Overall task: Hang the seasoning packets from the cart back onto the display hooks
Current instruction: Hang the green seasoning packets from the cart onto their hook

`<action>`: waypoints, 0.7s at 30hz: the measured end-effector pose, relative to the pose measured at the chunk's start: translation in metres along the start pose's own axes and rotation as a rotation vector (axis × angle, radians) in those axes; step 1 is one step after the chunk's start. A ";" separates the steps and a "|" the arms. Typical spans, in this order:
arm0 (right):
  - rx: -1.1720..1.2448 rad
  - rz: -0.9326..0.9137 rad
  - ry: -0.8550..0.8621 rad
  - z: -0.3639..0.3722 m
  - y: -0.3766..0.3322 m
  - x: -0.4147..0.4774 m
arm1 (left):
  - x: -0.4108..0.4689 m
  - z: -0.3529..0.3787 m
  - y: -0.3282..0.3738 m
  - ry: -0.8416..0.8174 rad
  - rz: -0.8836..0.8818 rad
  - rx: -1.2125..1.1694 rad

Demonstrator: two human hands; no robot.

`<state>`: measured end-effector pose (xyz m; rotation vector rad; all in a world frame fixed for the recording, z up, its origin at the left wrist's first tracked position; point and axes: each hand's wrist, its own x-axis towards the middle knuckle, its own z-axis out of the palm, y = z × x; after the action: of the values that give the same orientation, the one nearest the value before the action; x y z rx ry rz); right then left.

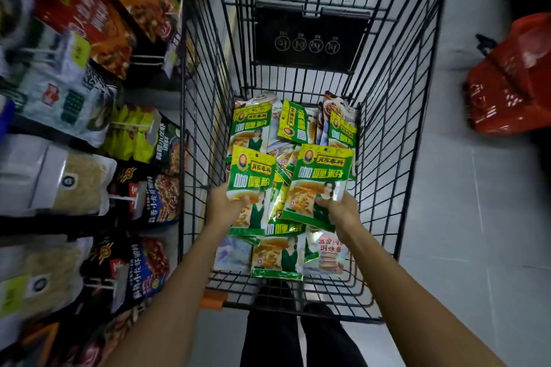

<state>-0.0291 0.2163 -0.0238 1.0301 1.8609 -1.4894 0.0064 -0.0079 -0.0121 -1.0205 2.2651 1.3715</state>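
So, early stage. The left grip (225, 206) pinches the bottom corner of one green curry-powder packet (252, 171). The right grip (340, 209) pinches the lower edge of a second green packet (320, 182). Both are held up over the cart (387, 134), toward its near edge. Many more seasoning packets (277, 259) lie piled on the cart floor, from near edge to far wall. Display hooks (123, 197) on the shelving left of the cart carry other products, and neither held packet is on a hook. Judged: nearly all the hanging is left.
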 end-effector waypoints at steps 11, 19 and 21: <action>-0.057 -0.474 -0.376 -0.025 -0.142 -0.115 | -0.104 -0.118 0.103 0.424 0.221 -0.429; -0.173 -0.936 -0.640 -0.001 -0.216 -0.267 | -0.261 -0.239 0.125 0.861 0.427 -0.534; -0.169 -1.037 -0.734 0.011 -0.231 -0.314 | -0.308 -0.274 0.123 0.955 0.488 -0.551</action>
<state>-0.0433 0.1107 0.3517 -0.6605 1.9122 -1.8009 0.1634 -0.0799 0.3824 -1.6343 3.0207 2.1147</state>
